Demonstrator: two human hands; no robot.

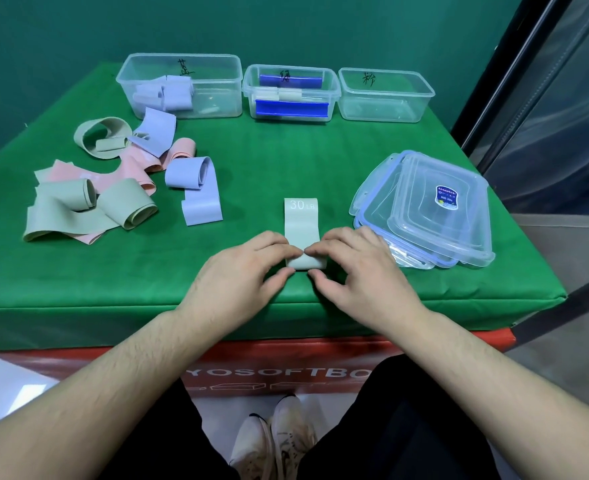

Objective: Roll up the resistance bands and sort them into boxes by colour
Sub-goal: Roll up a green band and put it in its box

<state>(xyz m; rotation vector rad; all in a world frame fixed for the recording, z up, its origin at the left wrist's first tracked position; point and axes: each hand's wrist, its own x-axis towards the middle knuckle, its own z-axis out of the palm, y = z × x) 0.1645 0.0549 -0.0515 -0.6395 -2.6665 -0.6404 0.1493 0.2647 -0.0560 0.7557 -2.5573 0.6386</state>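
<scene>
The table [320, 174] is covered in green cloth, matt and slightly napped. Along its far edge three boxes [386, 95] of clear, glossy plastic are set, and at the right edge a stack of lids [435, 209] of the same plastic (blue-rimmed seals are seen). The pale green band [301, 223] near the front edge looks like smooth, matt rubbery sheet, as do the loose bands [126, 174] at the left.
</scene>
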